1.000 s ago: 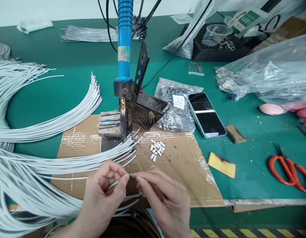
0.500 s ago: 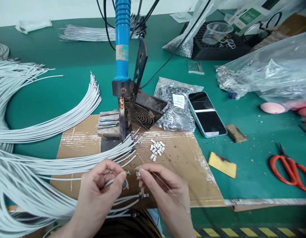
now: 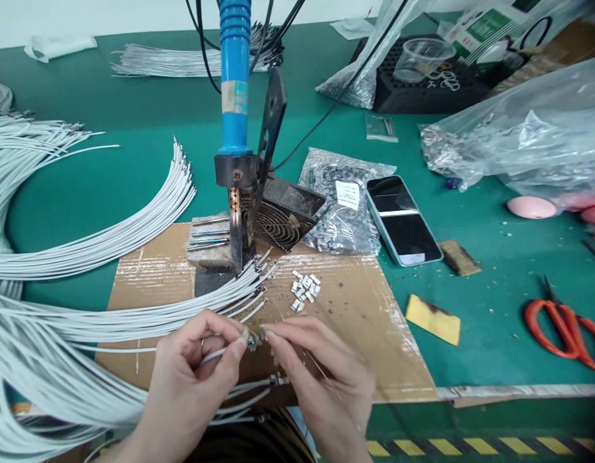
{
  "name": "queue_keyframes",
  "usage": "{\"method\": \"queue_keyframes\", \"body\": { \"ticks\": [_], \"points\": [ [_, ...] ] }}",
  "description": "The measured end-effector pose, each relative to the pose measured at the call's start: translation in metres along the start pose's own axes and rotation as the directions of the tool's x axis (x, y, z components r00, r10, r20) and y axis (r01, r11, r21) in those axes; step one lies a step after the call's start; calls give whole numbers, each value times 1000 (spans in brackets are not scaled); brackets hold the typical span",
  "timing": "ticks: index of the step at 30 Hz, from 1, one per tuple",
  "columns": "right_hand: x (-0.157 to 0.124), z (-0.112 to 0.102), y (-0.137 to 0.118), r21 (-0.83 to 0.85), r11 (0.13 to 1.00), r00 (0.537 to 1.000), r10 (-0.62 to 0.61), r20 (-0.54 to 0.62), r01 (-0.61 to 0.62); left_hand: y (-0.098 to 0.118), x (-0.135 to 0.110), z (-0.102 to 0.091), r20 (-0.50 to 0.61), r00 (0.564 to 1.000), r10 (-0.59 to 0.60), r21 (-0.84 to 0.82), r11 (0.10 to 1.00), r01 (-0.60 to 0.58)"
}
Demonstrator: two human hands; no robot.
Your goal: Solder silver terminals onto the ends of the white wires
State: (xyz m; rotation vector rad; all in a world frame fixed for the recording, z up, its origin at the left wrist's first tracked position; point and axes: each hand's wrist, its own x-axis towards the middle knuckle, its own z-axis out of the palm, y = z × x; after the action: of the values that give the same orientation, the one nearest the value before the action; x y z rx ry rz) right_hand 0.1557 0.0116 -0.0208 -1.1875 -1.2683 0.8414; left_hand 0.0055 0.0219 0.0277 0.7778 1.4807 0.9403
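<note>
My left hand point(image 3: 194, 379) pinches the end of a thin white cable point(image 3: 215, 353) low over a cardboard sheet point(image 3: 355, 334). My right hand point(image 3: 319, 379) meets it fingertip to fingertip, pinching a tiny metal terminal at the cable's tip; the piece is too small to see clearly. A thin solder wire runs under the right palm. A small heap of several metal terminals point(image 3: 304, 290) lies just beyond the fingers. A blue-handled soldering iron point(image 3: 234, 122) stands clamped tip-down behind them.
Bundles of white cables point(image 3: 85, 247) fan across the left of the green table point(image 3: 495, 257). Also there: a small fan point(image 3: 278, 215), a bag of parts point(image 3: 343, 206), a phone point(image 3: 402, 222), a yellow sponge point(image 3: 432, 319), orange scissors point(image 3: 565, 328) and plastic bags point(image 3: 519, 148).
Half a second ago my fingertips were a little apart; now they have closed together again at the cable's tip. The view has shifted slightly.
</note>
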Motion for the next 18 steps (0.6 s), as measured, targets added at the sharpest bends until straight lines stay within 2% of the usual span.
{"method": "queue_keyframes", "body": {
  "ticks": [3, 7, 18],
  "points": [
    [2, 1, 0, 110, 982, 988, 146, 49, -151, 0, -1, 2, -5, 999, 48, -8, 999, -48],
    [4, 1, 0, 148, 957, 965, 232, 118, -248, -1, -3, 3, 0, 997, 74, -11, 997, -74],
    [3, 3, 4, 151, 964, 973, 201, 114, -217, 1, -1, 4, -7, 996, 90, 5, 996, -90]
  ]
}}
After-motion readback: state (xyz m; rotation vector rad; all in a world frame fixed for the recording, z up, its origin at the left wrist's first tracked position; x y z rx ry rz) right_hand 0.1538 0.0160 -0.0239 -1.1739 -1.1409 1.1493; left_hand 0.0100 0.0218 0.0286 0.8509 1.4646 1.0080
